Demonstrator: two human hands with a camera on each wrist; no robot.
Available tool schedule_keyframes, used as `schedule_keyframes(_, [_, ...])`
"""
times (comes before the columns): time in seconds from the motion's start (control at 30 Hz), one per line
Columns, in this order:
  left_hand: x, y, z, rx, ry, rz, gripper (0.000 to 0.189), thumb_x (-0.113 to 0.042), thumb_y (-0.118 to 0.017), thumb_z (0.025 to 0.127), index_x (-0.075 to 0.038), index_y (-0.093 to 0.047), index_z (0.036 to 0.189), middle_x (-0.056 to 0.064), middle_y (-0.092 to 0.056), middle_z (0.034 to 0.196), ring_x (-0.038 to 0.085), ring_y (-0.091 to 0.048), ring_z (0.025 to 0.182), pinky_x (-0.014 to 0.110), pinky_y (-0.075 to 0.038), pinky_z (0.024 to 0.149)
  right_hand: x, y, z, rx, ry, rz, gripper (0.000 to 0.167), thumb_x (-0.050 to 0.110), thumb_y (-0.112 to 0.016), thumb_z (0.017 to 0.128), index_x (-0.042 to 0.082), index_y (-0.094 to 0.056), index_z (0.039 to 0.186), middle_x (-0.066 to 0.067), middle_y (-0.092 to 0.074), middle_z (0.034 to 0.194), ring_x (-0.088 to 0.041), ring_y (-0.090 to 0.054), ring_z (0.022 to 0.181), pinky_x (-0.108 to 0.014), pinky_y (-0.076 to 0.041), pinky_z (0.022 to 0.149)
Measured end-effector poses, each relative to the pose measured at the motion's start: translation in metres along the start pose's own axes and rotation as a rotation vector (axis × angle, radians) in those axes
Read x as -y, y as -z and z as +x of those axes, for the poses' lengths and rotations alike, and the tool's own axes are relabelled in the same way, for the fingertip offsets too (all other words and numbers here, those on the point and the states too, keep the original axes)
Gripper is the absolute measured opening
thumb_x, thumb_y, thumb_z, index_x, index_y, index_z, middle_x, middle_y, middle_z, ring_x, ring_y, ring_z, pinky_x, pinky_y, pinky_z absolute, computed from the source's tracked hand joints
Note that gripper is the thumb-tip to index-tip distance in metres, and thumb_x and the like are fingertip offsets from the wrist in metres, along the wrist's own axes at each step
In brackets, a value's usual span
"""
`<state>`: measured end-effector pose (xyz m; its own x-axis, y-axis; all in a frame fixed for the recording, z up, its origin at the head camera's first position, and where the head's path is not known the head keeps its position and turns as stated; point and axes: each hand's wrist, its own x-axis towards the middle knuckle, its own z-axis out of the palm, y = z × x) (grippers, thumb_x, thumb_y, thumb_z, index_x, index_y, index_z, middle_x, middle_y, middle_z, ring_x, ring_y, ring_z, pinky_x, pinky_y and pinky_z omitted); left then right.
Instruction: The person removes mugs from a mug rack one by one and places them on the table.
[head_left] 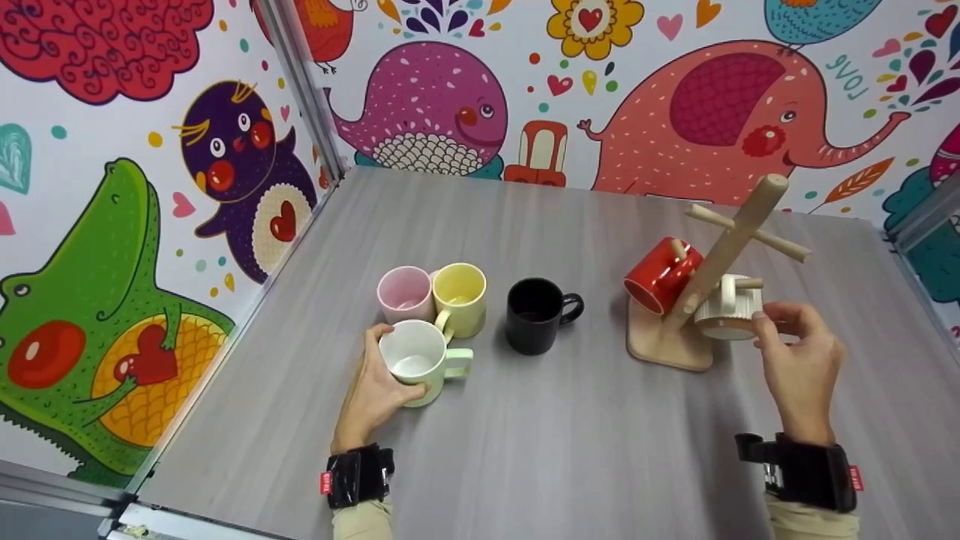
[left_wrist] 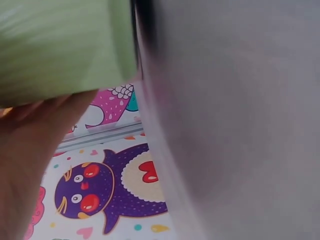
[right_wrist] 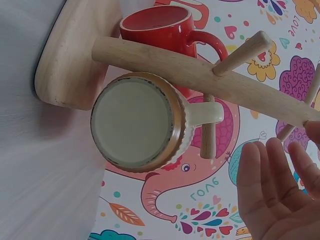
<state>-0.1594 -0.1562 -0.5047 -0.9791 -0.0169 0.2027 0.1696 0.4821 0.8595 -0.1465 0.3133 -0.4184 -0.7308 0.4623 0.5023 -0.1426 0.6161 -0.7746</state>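
Note:
A light green mug (head_left: 417, 360), also seen close up in the left wrist view, is gripped by my left hand (head_left: 379, 386), thumb and fingers on opposite sides. A pink mug (head_left: 406, 294) and a yellow mug (head_left: 461, 300) stand just behind it. On the wooden mug rack (head_left: 731, 244), a cream ribbed mug (right_wrist: 134, 120) with a brown lower band hangs by its handle from a peg, base outward. My right hand (right_wrist: 280, 185) is beside this mug, fingers extended and apart from it in the right wrist view. A red mug (head_left: 664, 276) hangs on the rack's other side.
A black mug (head_left: 534, 315) stands between the left mugs and the rack, handle to the right. Two upper pegs (head_left: 780, 245) of the rack stick out bare. Walls with animal pictures border the grey table (head_left: 555, 450) behind and at the left.

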Motion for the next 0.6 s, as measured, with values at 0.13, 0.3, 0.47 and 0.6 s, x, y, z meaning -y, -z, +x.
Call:
schedule_keyframes(0.13, [0.0007, 0.0015, 0.0016, 0.007, 0.018, -0.003, 0.092, 0.000, -0.085, 0.060, -0.002, -0.033, 0.136, 0.025, -0.054, 0.125, 0.040, -0.057, 0.111, 0.053, -0.045, 0.094, -0.0013, -0.0008, -0.0008, 0.007, -0.007, -0.007, 0.015, 0.001, -0.065, 0.093, -0.012, -0.067, 0.100, 0.027, -0.055, 0.082, 0.006, -0.055, 0.070, -0.007, -0.045, 0.059])
schedule_keyframes(0.3, [0.0034, 0.0046, 0.0031, 0.030, 0.014, -0.068, 0.101, 0.003, -0.083, 0.060, 0.002, -0.029, 0.145, 0.027, -0.051, 0.132, 0.041, -0.053, 0.117, 0.057, -0.040, 0.101, -0.0030, -0.0009, -0.0013, 0.008, -0.014, -0.030, 0.017, 0.002, -0.065, 0.093, -0.013, -0.067, 0.102, 0.028, -0.054, 0.083, 0.005, -0.054, 0.071, -0.006, -0.044, 0.060])
schedule_keyframes(0.47, [0.0048, 0.0065, 0.0014, 0.053, 0.000, -0.114, 0.100, 0.007, -0.082, 0.059, 0.006, -0.033, 0.146, 0.027, -0.050, 0.133, 0.042, -0.051, 0.120, 0.059, -0.037, 0.104, -0.0042, -0.0019, 0.0001, 0.007, -0.025, -0.021, 0.016, 0.003, -0.066, 0.092, -0.011, -0.067, 0.100, 0.028, -0.055, 0.081, 0.007, -0.055, 0.069, -0.007, -0.044, 0.058])
schedule_keyframes(0.6, [0.0030, 0.0078, 0.0007, 0.066, 0.013, -0.097, 0.098, 0.007, -0.083, 0.059, 0.005, -0.035, 0.144, 0.027, -0.050, 0.133, 0.043, -0.050, 0.120, 0.059, -0.036, 0.104, -0.0057, -0.0037, 0.0015, -0.002, -0.012, 0.004, 0.014, 0.001, -0.066, 0.090, -0.011, -0.068, 0.097, 0.027, -0.057, 0.080, 0.008, -0.056, 0.066, -0.008, -0.045, 0.056])
